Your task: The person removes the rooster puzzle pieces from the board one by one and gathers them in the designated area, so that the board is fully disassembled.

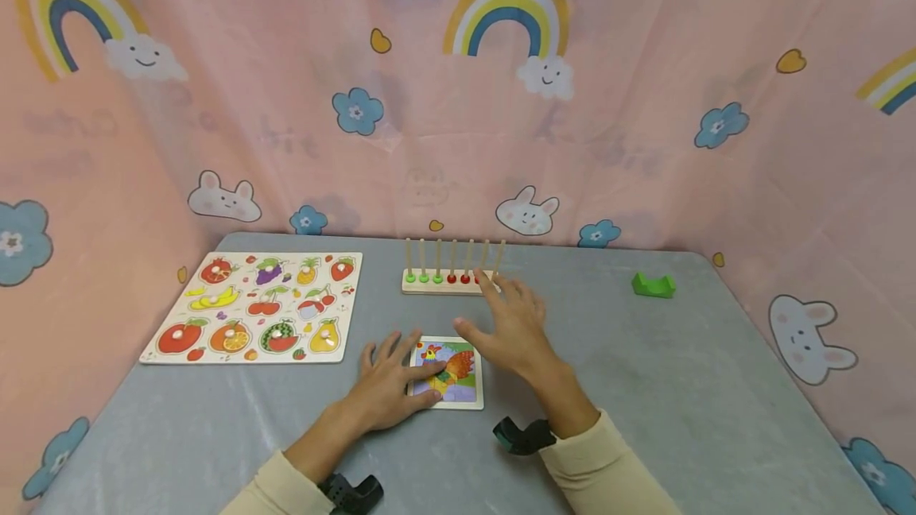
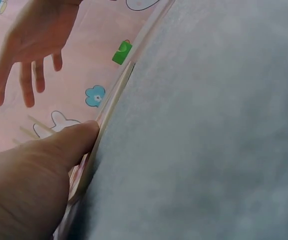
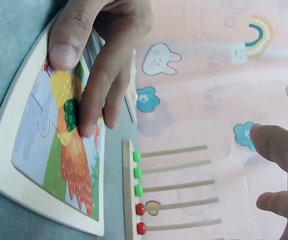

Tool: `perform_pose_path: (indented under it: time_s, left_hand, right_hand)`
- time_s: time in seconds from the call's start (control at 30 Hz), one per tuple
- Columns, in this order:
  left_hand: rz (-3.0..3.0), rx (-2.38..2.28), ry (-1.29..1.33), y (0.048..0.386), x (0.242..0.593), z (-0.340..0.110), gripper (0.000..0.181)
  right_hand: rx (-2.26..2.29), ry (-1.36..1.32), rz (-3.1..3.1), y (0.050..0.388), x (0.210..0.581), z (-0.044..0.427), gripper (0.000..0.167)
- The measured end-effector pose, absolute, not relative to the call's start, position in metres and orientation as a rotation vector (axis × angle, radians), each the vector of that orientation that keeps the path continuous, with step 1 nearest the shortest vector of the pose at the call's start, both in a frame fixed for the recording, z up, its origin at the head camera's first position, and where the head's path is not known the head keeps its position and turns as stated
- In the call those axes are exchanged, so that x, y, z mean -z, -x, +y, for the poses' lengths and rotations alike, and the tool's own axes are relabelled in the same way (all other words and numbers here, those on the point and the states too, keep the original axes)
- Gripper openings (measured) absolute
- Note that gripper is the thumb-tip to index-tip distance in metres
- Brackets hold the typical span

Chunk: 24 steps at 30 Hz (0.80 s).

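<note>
A small picture puzzle [image 1: 468,394] of a rooster in a pale wooden frame lies flat on the table. My left hand [image 1: 382,389] rests on it with fingers spread; in the right wrist view its thumb and fingers [image 3: 96,100] touch the picture. The pieces in sight sit inside the frame. My right hand [image 1: 511,332] hovers above and right of the puzzle, fingers extended, holding nothing. Behind it stands a wooden peg rack [image 1: 422,288] with upright sticks, green beads on the left and red beads further right. My right fingertips partly hide the rack's right end in the head view.
A wooden fruit peg board [image 1: 352,292] lies at the table's left. Far right on the table sits a green notched block [image 1: 654,286]. A pink patterned cloth [image 1: 444,165] hangs behind and beside the grey tabletop [image 1: 644,388].
</note>
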<state>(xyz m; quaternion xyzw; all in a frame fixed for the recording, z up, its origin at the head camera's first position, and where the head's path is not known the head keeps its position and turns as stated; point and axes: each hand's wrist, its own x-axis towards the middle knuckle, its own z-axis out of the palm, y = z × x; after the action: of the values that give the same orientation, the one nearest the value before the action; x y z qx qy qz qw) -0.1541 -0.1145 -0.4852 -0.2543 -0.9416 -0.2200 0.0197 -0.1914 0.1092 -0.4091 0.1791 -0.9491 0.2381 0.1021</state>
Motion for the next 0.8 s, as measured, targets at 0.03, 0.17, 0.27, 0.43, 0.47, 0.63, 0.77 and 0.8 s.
perform_pose_path:
  time_s: [0.03,0.17,0.27,0.43,0.47,0.63,0.77,0.8]
  left_hand:
    - [-2.921,0.675,0.791,0.154,0.485,-0.115,0.046]
    - [-2.919,0.646,0.792,0.153,0.485,-0.115,0.046]
    - [-2.907,0.628,0.797,0.154,0.486,-0.114,0.046]
    - [-2.888,0.605,0.808,0.155,0.487,-0.114,0.047]
    - [-2.885,0.605,0.809,0.155,0.487,-0.114,0.046]
    - [-2.87,0.597,0.805,0.155,0.487,-0.114,0.046]
    - [-2.872,0.602,0.793,0.154,0.488,-0.115,0.046]
    - [-2.871,0.602,0.79,0.154,0.488,-0.115,0.046]
  right_hand:
    - [-0.714,-0.537,-2.804,0.192,0.41,0.107,0.081]
    - [-0.753,-0.591,-2.812,0.193,0.414,0.1,0.082]
    - [-0.824,-0.661,-2.803,0.197,0.419,0.095,0.082]
    - [-1.112,-0.764,-2.784,0.204,0.432,0.086,0.074]
    - [-1.16,-0.774,-2.78,0.206,0.435,0.084,0.071]
    - [-1.262,-0.833,-2.746,0.212,0.45,0.077,0.058]
    - [-1.227,-0.88,-2.751,0.213,0.461,0.073,0.051]
    - [-1.214,-0.886,-2.756,0.213,0.463,0.072,0.049]
